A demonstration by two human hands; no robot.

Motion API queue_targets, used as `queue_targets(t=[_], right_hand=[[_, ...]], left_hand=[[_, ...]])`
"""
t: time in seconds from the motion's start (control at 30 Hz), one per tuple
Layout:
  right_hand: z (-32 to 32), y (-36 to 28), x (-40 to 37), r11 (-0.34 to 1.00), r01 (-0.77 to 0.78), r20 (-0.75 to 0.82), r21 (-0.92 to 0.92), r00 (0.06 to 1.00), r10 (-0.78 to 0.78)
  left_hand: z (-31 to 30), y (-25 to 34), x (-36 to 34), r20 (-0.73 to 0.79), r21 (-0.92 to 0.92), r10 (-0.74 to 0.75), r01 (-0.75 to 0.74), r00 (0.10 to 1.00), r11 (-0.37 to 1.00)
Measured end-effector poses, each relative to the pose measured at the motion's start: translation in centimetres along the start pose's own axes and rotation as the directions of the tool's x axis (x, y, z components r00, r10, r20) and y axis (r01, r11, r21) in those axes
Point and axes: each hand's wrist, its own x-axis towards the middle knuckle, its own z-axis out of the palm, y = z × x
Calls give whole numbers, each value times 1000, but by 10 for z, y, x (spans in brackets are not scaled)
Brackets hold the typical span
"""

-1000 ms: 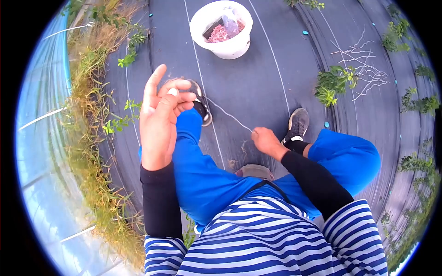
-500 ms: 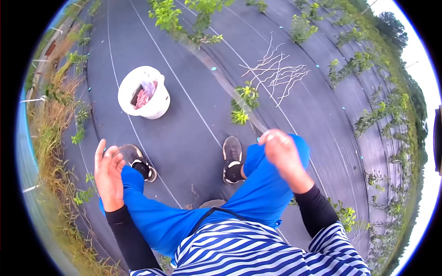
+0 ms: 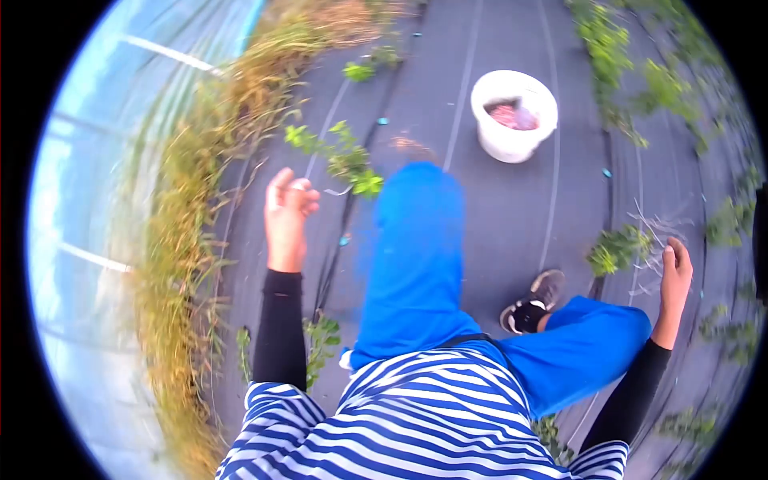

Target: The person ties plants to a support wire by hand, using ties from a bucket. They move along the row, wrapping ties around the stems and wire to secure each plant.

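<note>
The black ground sheet [image 3: 496, 216] is straddled in a wide stance, so footing could be lost on it or in the weeds [image 3: 344, 160] alongside. The white bucket [image 3: 514, 120], well ahead, could be kicked over. The left hand [image 3: 286, 214] is raised, fingers curled together and seemingly pinched on a thin pale strand [image 3: 332, 192], which could be dropped; the right hand [image 3: 676, 272] is held loosely open, empty. No writing can be read.

Outdoors, soft daylight, no hard shadows. Ground: black ground cloth [image 3: 512, 216] with thin white lines [image 3: 459, 104] running past the white bucket [image 3: 514, 132]. Left of the bucket: green weeds [image 3: 346, 158], then a strip of dry yellow grass [image 3: 184, 240], then a clear plastic wall [image 3: 88, 200]. Right of the bucket: leafy plants [image 3: 616, 56] in a row.
</note>
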Motion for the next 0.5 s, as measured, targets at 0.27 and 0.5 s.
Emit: queue_targets(t=[0.27, 0.5], right_hand=[[78, -344, -119, -70, 930, 243, 360, -166, -956], [107, -380, -152, -335, 760, 322, 557, -569, -756]], left_hand=[[-66, -148, -83, -121, 108, -522, 534, 844, 839], [-87, -152, -99, -201, 112, -538, 565, 818, 817]])
